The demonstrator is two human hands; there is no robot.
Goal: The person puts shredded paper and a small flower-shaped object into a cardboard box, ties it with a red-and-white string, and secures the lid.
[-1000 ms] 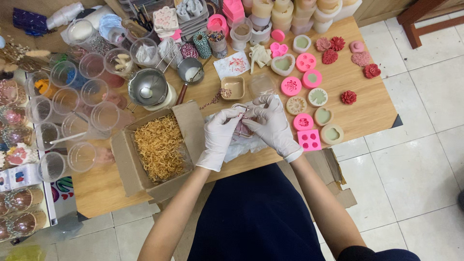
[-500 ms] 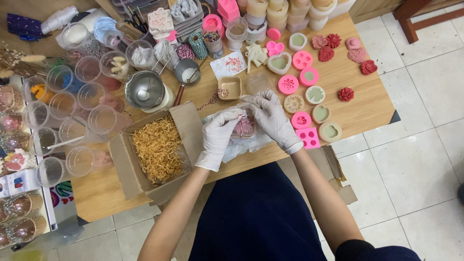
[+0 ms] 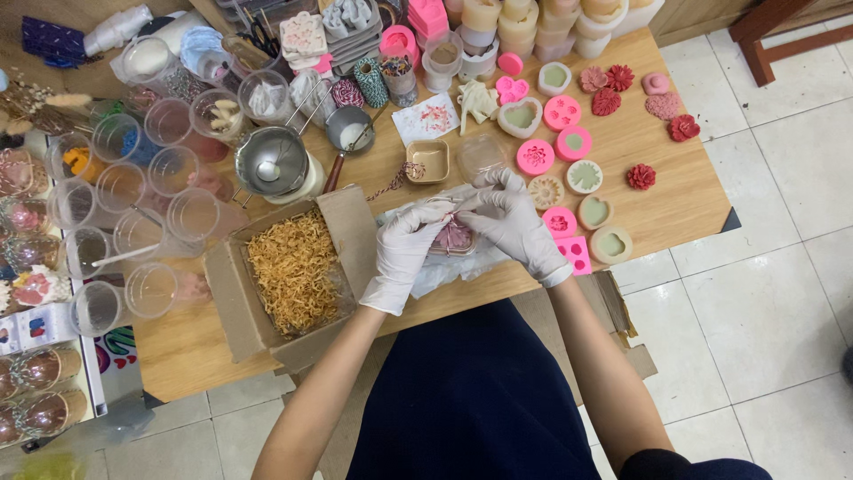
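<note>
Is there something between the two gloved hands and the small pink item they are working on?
Nothing visible does. The left hand and the right hand both already touch the small pink item, which sits on clear wrapping beside the cardboard box.

Both the left hand and the right hand wear thin, matt white gloves. Between them sits a small pink piece in glossy clear wrap. The table is smooth pale wood. Left of the hands, the box is rough brown cardboard holding dry, stringy tan shreds.
</note>
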